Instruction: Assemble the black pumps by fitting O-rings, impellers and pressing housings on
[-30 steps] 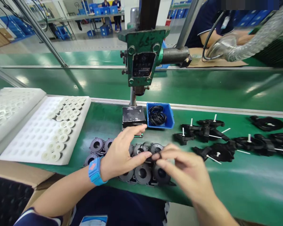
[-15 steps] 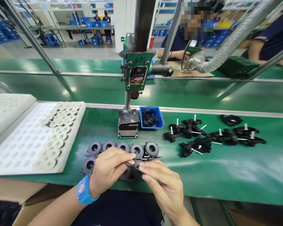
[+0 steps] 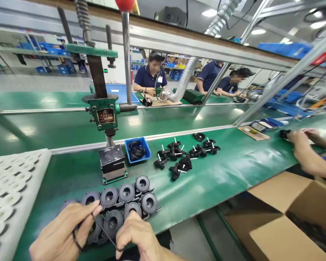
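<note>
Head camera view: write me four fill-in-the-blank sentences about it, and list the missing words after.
1. The thin band between the left hand and the right hand is coloured ____.
2. The small bin beside the press is coloured ____.
3. The rounded knob at the picture's top edge is ____.
4. From the camera, the white tray lies to the ____ of the press.

Missing words: black; blue; red; left.

The left hand (image 3: 63,230) and right hand (image 3: 141,237) are bare; dark clothing (image 3: 163,239) shows below
</note>
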The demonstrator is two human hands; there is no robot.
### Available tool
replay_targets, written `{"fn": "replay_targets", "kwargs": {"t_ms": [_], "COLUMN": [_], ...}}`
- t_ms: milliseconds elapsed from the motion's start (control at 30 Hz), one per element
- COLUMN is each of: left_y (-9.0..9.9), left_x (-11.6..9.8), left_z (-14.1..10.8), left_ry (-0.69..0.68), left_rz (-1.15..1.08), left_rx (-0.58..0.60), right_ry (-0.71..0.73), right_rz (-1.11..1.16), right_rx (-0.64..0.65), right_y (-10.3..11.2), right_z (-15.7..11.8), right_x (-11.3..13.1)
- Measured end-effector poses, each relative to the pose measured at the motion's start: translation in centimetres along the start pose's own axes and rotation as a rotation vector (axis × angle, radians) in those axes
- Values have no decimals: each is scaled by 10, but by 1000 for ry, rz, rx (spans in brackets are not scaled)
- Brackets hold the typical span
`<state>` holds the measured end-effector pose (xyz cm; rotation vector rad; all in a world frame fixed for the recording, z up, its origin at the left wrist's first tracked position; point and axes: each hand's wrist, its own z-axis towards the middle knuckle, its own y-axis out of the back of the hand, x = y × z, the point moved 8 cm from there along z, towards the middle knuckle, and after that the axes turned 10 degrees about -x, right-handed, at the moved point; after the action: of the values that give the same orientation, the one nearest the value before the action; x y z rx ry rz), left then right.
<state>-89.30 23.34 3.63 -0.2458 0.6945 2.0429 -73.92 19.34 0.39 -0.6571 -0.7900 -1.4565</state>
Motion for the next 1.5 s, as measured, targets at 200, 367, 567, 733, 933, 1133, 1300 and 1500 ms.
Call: {"fn": "replay_targets", "kwargs": {"t_ms": [200, 367, 567, 733, 933, 1133, 1300, 1500], "left_y": [-6, -11, -22, -40, -71, -87, -84, -80], "left_x": [-11, -9, -8, -5, 3, 11, 11, 2], "left_z": [1, 5, 3, 0, 0, -6, -12, -11], "left_ry": [20, 105, 95, -92, -334, -295, -284, -345], "left_rz": [-25, -102, -174, -171, 129, 195, 151, 145], "left_rx": [-1, 18, 165, 313, 412, 512, 534, 513], "right_ry": [59, 21, -55, 204, 320, 271, 201, 229], "right_rz": [-55, -118, -164, -677, -1012, -1045, -969, -951], "right_rx": [31, 80, 63, -50, 137, 217, 242, 349], "right_y": [-3, -1, 15, 48, 53, 54, 59, 59], "right_z": [-5, -13, -8, 15, 36, 40, 37, 29], "right_x": [17, 22, 13, 7, -34, -53, -50, -48]}}
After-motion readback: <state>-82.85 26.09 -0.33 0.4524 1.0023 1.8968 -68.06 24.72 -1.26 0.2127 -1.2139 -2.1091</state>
